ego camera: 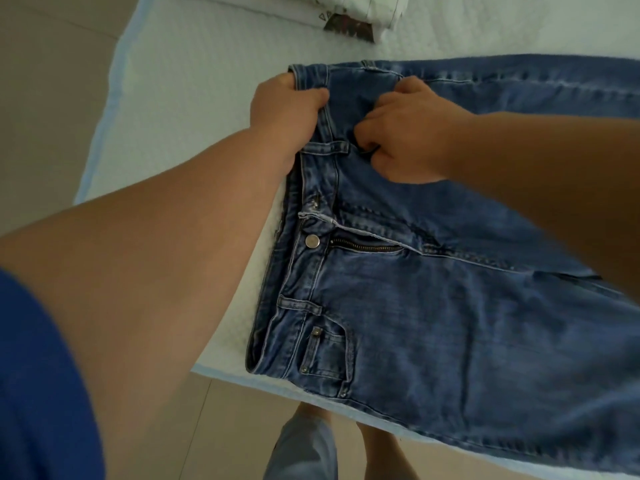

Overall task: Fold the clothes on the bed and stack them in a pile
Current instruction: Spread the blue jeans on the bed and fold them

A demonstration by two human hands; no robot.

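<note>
Blue jeans [433, 323] lie front side up across the white bed [180, 98], waistband to the left, legs running off to the right. The fly is unzipped and the metal button [312, 241] is undone. My left hand [287, 112] grips the far end of the waistband, fingers curled over its edge. My right hand [412, 133] sits just right of it, fingers curled into the denim near the far front pocket, pinching the fabric. A folded white garment with a dark print [346, 19] lies at the top of the bed.
The bed's corner is at the lower left, with beige tiled floor [45, 98] to the left and below it. A slippered foot [304, 445] stands on the floor under the near edge. My blue sleeve fills the bottom left corner.
</note>
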